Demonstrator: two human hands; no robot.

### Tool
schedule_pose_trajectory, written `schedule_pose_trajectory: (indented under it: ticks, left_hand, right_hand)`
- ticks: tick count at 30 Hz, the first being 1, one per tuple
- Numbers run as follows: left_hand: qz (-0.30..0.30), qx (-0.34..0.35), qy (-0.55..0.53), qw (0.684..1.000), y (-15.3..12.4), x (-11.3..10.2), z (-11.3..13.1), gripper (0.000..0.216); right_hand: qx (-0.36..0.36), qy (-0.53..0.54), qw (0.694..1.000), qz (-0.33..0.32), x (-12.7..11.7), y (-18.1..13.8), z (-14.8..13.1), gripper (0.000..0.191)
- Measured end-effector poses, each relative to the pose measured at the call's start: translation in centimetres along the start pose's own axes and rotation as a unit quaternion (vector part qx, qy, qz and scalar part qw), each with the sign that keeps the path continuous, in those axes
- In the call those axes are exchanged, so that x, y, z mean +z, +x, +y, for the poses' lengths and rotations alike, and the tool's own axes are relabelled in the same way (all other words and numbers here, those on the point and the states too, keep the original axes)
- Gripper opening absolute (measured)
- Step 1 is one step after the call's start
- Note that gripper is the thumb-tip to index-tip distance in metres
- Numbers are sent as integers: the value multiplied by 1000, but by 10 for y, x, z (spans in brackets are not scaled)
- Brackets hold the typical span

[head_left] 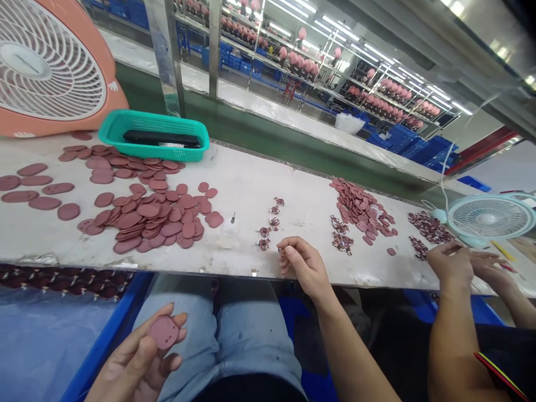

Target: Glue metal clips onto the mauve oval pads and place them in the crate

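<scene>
Over my lap, my left hand (144,354) grips a round mauve disc (163,333) with small holes, its face turned up. At the table's front edge, my right hand (304,265) has its fingers curled and pinched together; what lies between the fingertips is too small to make out. Just left of those fingertips sit several small dark-red and metal pieces (264,244) in a loose column. A large heap of flat mauve oval discs (148,210) spreads over the left half of the table (238,173).
A green basket (192,152) with a black object stands behind the heap, beside an orange fan (90,39). A second disc pile (360,206) lies right. A co-worker's hands (454,262) are at far right near a pale fan (489,215). A blue bin (113,335) sits lower left.
</scene>
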State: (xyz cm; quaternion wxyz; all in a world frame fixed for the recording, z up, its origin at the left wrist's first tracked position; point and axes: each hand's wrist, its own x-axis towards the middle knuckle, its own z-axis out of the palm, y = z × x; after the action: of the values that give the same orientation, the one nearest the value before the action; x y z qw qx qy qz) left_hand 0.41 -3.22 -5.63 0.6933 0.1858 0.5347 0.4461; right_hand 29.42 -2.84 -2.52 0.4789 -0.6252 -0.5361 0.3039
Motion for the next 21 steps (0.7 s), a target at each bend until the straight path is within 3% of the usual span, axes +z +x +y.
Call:
schedule_pose_trajectory:
  ticks: [4, 8, 12, 17, 21]
  left_hand:
    - [-9, -26, -30, 999, -16, 13, 9, 38]
    - [-23, -65, -31, 997, -32, 21, 19, 45]
    - [-63, -88, -29, 994, -37, 18, 24, 44]
    - [-153, -74, -13, 985, -36, 9, 23, 38]
    - [-174, -63, 4, 983, -36, 5, 24, 38]
  right_hand:
    - [9, 86, 995, -49, 18, -17, -19, 26]
    - [36, 186, 975, -119, 35, -32, -46, 36]
    - [85, 253, 943, -199, 52, -36, -66, 15]
    - [-4, 159, 965, -211, 69, -35, -76, 19]
    - [-47, 77, 960, -264, 70, -35, -81, 30]
